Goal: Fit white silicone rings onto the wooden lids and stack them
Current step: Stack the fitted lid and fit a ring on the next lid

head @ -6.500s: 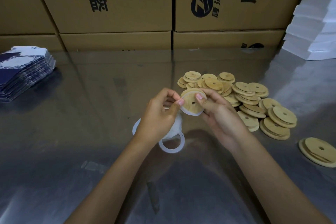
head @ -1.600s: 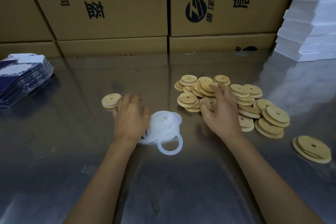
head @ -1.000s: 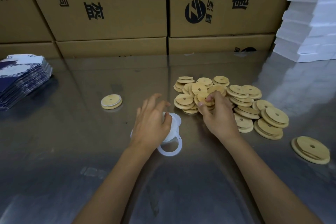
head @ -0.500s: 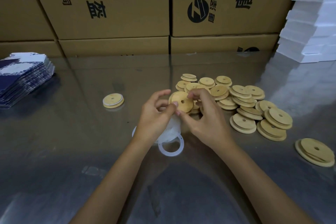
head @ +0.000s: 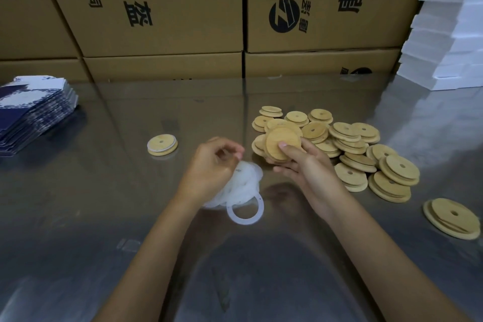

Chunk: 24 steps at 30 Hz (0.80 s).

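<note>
Leftmost, a stack of blue printed sheets point(head: 31, 112), cut off by the frame edge. On the tabletop point(head: 104, 191), one wooden lid with a white ring fitted point(head: 162, 144) lies alone. Left hand point(head: 211, 167) hovers over the heap of white silicone rings point(head: 241, 185), fingers curled, thumb and fingertips pinched together; whether a ring sits between them is blurred, cannot tell. The hand hides part of the heap; one ring point(head: 245, 210) lies flat at its near edge. Right hand point(head: 300, 165) grips a bare wooden lid point(head: 281, 142), thumb on its face, fingers behind, hidden. Beyond, the loose lid pile point(head: 352, 144); one lid point(head: 452, 217) apart far right. Cardboard boxes point(head: 162, 8) behind, white foam blocks point(head: 449, 34) cropped right.
</note>
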Each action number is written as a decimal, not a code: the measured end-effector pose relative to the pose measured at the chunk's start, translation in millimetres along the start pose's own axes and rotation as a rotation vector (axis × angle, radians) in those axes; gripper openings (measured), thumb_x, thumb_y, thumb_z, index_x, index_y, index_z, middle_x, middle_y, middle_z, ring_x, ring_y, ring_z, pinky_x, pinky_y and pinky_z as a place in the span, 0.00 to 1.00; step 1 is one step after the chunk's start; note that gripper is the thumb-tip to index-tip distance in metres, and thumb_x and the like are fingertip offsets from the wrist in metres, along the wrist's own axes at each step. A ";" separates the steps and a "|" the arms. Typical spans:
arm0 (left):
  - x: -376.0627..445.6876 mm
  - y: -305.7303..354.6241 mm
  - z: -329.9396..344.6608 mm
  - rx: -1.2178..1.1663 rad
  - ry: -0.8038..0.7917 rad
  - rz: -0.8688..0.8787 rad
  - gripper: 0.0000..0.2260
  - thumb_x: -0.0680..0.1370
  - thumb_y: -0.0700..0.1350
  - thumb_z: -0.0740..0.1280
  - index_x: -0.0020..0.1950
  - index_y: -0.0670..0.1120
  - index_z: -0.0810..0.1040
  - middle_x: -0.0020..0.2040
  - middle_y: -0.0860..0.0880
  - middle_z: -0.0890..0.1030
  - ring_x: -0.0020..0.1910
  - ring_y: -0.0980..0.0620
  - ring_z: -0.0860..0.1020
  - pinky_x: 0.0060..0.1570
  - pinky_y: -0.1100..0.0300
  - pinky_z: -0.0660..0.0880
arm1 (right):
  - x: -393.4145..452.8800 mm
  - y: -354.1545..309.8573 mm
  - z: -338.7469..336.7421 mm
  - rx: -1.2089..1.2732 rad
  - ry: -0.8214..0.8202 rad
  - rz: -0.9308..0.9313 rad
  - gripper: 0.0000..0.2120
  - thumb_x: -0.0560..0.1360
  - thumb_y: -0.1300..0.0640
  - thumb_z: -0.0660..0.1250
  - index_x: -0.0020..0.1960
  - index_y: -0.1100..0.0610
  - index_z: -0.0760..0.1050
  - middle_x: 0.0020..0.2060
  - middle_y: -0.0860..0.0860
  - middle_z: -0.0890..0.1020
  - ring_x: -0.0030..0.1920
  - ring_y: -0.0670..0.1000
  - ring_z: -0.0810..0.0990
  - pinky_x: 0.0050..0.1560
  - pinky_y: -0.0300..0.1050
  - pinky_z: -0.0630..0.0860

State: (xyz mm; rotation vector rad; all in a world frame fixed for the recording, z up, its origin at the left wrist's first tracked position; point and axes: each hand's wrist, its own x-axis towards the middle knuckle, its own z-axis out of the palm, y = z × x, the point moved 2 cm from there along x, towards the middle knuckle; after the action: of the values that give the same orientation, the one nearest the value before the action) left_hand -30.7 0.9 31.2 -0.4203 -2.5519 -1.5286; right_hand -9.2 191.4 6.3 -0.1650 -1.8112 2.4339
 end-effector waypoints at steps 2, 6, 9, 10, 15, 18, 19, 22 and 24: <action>-1.2 -6.5 -5.2 0.153 -0.206 -0.007 0.06 0.74 0.44 0.73 0.48 0.54 0.83 0.53 0.55 0.78 0.55 0.55 0.73 0.56 0.64 0.67 | 2.7 0.9 -5.9 0.034 0.033 0.047 0.10 0.80 0.60 0.67 0.61 0.57 0.78 0.50 0.55 0.87 0.51 0.55 0.87 0.53 0.47 0.80; -10.8 -9.6 1.7 0.348 -0.424 0.056 0.14 0.69 0.47 0.75 0.50 0.63 0.81 0.57 0.65 0.70 0.60 0.59 0.64 0.65 0.57 0.59 | 5.8 4.2 -10.7 0.066 0.040 0.118 0.10 0.80 0.59 0.66 0.62 0.56 0.78 0.50 0.54 0.87 0.51 0.54 0.87 0.52 0.46 0.79; -10.3 -8.6 6.0 0.361 -0.334 0.092 0.10 0.69 0.47 0.75 0.45 0.61 0.82 0.56 0.65 0.70 0.58 0.60 0.63 0.65 0.55 0.58 | 7.5 5.2 -11.5 0.060 0.033 0.121 0.10 0.80 0.59 0.67 0.61 0.56 0.78 0.51 0.55 0.87 0.52 0.55 0.87 0.52 0.47 0.79; -9.6 -7.8 6.6 0.353 -0.305 0.100 0.08 0.70 0.48 0.76 0.42 0.60 0.82 0.56 0.64 0.70 0.58 0.61 0.63 0.65 0.55 0.57 | 7.8 5.5 -11.7 0.052 0.027 0.118 0.11 0.80 0.59 0.67 0.61 0.55 0.78 0.51 0.55 0.87 0.52 0.56 0.87 0.52 0.47 0.79; -7.2 -6.4 6.6 0.291 -0.254 0.081 0.05 0.70 0.49 0.76 0.39 0.59 0.82 0.59 0.65 0.71 0.62 0.63 0.63 0.67 0.55 0.55 | 8.2 6.2 -10.6 0.045 -0.024 0.129 0.11 0.80 0.60 0.66 0.62 0.56 0.79 0.53 0.57 0.86 0.53 0.57 0.86 0.56 0.49 0.80; -9.4 -10.2 10.7 0.426 -0.365 0.119 0.09 0.70 0.50 0.75 0.47 0.60 0.82 0.64 0.65 0.67 0.67 0.63 0.57 0.64 0.57 0.52 | 8.6 7.2 -10.0 0.068 -0.047 0.151 0.11 0.80 0.60 0.65 0.61 0.57 0.78 0.54 0.58 0.86 0.53 0.57 0.86 0.57 0.49 0.80; -10.3 -10.3 13.5 0.441 -0.374 0.128 0.08 0.70 0.50 0.75 0.48 0.60 0.83 0.65 0.64 0.67 0.68 0.63 0.57 0.64 0.57 0.52 | 8.5 7.0 -9.8 0.075 -0.050 0.157 0.11 0.80 0.60 0.65 0.62 0.57 0.78 0.54 0.58 0.86 0.54 0.57 0.86 0.57 0.49 0.80; -10.4 -4.1 19.3 0.273 -0.329 0.113 0.06 0.71 0.46 0.75 0.41 0.58 0.83 0.63 0.62 0.72 0.66 0.62 0.62 0.67 0.63 0.55 | 9.0 6.7 -9.4 0.103 -0.053 0.173 0.15 0.80 0.60 0.65 0.66 0.57 0.74 0.56 0.58 0.85 0.55 0.58 0.86 0.56 0.48 0.80; -8.4 0.8 17.6 0.065 -0.293 0.049 0.07 0.71 0.43 0.76 0.38 0.55 0.83 0.58 0.57 0.77 0.62 0.59 0.71 0.65 0.69 0.59 | 8.9 6.6 -8.8 0.101 -0.056 0.183 0.16 0.80 0.61 0.64 0.68 0.59 0.73 0.57 0.59 0.85 0.56 0.59 0.85 0.56 0.49 0.80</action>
State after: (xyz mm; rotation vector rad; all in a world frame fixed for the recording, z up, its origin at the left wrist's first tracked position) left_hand -22.0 15.4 21.4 -0.7431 -2.7733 -1.4570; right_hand -16.9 199.1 -2.7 -0.2679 -1.7612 2.6732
